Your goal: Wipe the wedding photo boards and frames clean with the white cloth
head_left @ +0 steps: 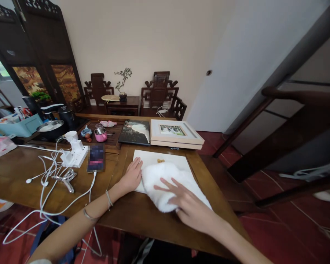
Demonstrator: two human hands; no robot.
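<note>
A white fluffy cloth (165, 176) lies bunched over a flat white panel (145, 156) on the wooden table. My right hand (185, 201) rests on the cloth, two fingers stretched across it and the others curled against its near side. My left hand (133, 174) is laid flat on the panel's left edge, its fingers extended and holding nothing. A small tan mark (161, 160) shows on the panel just beyond the cloth. The cloth hides much of the panel's middle and right side.
Behind the panel are framed photos (178, 141) and a dark photo board (134, 132). To the left lie a phone (95, 158), a white power strip (78, 156) and tangled white cables (48, 172). A pink cup (100, 135) stands farther back.
</note>
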